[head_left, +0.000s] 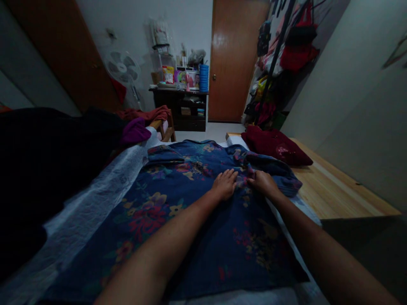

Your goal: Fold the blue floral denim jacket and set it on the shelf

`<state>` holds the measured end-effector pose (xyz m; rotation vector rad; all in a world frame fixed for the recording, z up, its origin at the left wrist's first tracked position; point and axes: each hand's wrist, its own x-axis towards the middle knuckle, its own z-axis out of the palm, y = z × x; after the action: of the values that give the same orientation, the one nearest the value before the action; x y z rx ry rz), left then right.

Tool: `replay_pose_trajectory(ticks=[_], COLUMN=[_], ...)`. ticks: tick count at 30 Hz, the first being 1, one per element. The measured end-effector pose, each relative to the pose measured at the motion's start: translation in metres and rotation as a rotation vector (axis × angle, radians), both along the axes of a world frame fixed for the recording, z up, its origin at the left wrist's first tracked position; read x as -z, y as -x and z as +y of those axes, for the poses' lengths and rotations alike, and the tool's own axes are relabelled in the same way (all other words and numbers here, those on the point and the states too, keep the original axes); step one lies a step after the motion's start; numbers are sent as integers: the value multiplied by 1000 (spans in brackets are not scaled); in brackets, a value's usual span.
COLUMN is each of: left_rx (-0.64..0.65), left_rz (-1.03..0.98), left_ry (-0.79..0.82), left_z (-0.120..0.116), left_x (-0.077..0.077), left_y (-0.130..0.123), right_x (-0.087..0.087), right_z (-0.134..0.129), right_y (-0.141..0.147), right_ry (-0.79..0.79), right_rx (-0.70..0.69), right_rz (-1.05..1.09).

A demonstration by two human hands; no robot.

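Observation:
A dark blue floral shirt (203,228) is spread out over a pale patterned sheet (95,207), its hem towards me and its collar at the far end. The left sleeve (165,154) lies folded inward, while the right one (280,171) sticks out to the side. My left hand (225,184) rests flat on the cloth with its fingers stretched out. Just to its right, my right hand (263,183) pinches the shirt near the base of the right sleeve. The cloth is bunched a little between the two hands.
Dark clothing (57,156) and a purple cloth (136,131) are heaped at left. A maroon cushion (275,146) sits on a wooden board (337,186) at right. Beyond stand a fan (124,67), a cluttered cabinet (165,101), a door (237,59) and hanging bags (300,46).

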<state>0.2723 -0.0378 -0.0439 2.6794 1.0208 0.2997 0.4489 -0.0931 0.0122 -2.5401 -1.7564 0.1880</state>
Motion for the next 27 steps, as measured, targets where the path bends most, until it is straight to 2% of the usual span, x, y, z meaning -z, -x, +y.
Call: replay_pose_trajectory(ticks=[3,7,11,16,20,27], left_rx=[6,-32,-90,-179,-158,138], left_rz=[19,99,51,-38,-70,75], left_ry=[87,163,66,-56,-93,-19], left_z=[6,10,8,2,-13,-61], left_x=[8,24,36,42,42,38], left_y=[-28,-39,-42,-47,-30,32], right_x=[4,9,11,6,0,-8], right_z=[-6,-19,-32,-45,-56,-57], right_y=[1,2,4,7,12,23], right_ry=[-5,43,74,13,-28,0], right_rx=[-13,-51,-97,-116,-64,-54], right_rz=[-6,21,32,58,6,15])
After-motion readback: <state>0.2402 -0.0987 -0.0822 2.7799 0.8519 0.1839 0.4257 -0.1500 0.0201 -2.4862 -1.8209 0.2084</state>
